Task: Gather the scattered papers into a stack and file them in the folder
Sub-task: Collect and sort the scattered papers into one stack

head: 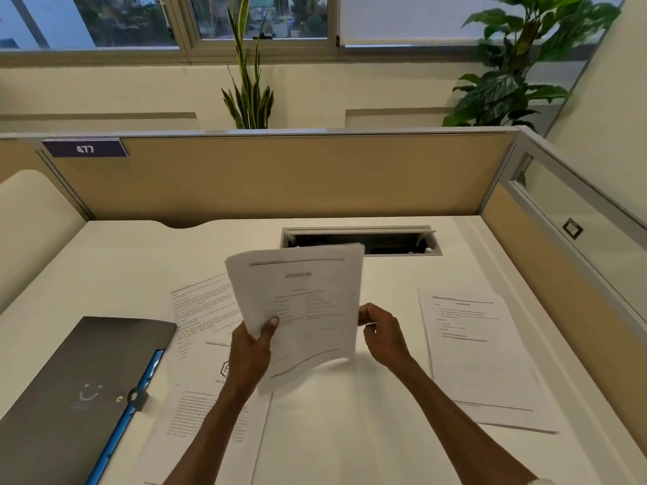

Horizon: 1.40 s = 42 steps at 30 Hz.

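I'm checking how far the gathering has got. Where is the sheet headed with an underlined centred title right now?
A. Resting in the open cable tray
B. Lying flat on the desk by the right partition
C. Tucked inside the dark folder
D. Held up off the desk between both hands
D: the titled sheet is lifted off the desk, gripped by the left hand with the right hand at its other edge.

A white table [350, 432] sits inside a cubicle with tan partition panels [280, 176] framed in grey metal. A blue tag [85, 148] reading 477 hangs at upper left. A cable hatch [360, 239] lies open. Behind are cream walls, windows [262, 15], a snake plant [248, 89] and a leafy plant [518, 61].
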Motion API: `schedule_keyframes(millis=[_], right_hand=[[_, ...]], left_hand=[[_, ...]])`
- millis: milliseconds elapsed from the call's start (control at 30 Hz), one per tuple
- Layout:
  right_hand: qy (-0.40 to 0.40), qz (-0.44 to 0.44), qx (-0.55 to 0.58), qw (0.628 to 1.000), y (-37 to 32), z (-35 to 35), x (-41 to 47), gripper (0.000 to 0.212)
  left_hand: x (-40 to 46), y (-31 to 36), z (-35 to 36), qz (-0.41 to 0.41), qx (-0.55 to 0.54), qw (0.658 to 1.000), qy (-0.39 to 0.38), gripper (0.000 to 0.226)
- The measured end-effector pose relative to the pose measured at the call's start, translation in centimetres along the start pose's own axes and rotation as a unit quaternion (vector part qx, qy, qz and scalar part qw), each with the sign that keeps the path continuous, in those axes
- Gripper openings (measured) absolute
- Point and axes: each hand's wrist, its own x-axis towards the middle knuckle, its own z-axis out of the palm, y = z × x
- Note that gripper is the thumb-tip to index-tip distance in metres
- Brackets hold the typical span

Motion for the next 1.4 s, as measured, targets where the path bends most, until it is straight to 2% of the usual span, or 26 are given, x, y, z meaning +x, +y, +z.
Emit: schedule_keyframes(millis=[100, 200, 267, 333, 433, 633, 700, 767, 867, 1033, 1133, 1233, 1300, 1400], right_hand=[[-0.006, -0.007, -0.067, 0.998, 0.8, 0.3, 2.5, 0.039], [-0.070, -0.006, -0.166, 0.984, 1.9, 1.5, 5.0, 0.030], [-0.103, 0.041, -0.220, 0.969, 2.4, 2.5, 6.5, 0.035], [-0.099, 0.092, -0.242, 0.961, 2.6, 3.5, 7.8, 0.037], [-0.080, 0.119, -0.267, 0.953, 2.7, 4.7, 9.5, 0.042], [-0.068, 0.153, -0.361, 0.917, 3.1, 6.2, 11.0, 0.078], [-0.080, 0.193, -0.361, 0.909, 3.0, 6.1, 11.6, 0.080], [-0.111, 0.226, -0.359, 0.899, 2.9, 5.7, 12.1, 0.073], [-0.127, 0.232, -0.315, 0.912, 3.2, 5.0, 12.2, 0.051], [-0.002, 0.149, -0.172, 0.974, 3.7, 3.3, 10.8, 0.008], [0.050, 0.121, -0.111, 0.985, 2.5, 2.3, 9.9, 0.013], [0.073, 0.132, -0.024, 0.988, 0.5, 1.3, 9.3, 0.021], [0.066, 0.155, 0.067, 0.983, -1.0, 0.6, 8.6, 0.026], [0.015, 0.185, 0.165, 0.969, -3.4, 0.1, 6.9, 0.036]], left_hand=[[1.8, 0.5, -1.8, -0.005, -0.003, 0.999, 0.040, 0.018], [3.4, 0.0, -4.1, -0.029, -0.015, 0.998, 0.062, 0.032], [4.1, -0.6, -5.5, -0.046, -0.009, 0.997, 0.067, 0.039], [4.5, -1.6, -6.7, -0.064, -0.006, 0.995, 0.071, 0.037], [4.6, -3.2, -7.9, -0.091, 0.002, 0.993, 0.073, 0.034], [4.4, -5.5, -8.6, -0.160, 0.045, 0.981, 0.098, 0.032], [4.5, -5.8, -8.7, -0.177, 0.066, 0.977, 0.101, 0.035], [4.6, -5.9, -8.7, -0.185, 0.079, 0.974, 0.099, 0.034], [4.5, -6.0, -8.7, -0.182, 0.096, 0.974, 0.091, 0.032], [4.3, -5.7, -8.8, -0.182, 0.111, 0.974, 0.083, 0.030], [4.2, -5.3, -8.8, -0.173, 0.105, 0.977, 0.069, 0.030], [4.2, -4.5, -8.5, -0.170, 0.075, 0.981, 0.062, 0.036], [4.3, -3.9, -8.1, -0.176, 0.042, 0.982, 0.055, 0.038], [4.1, -2.9, -7.3, -0.192, -0.011, 0.981, 0.035, 0.039]])
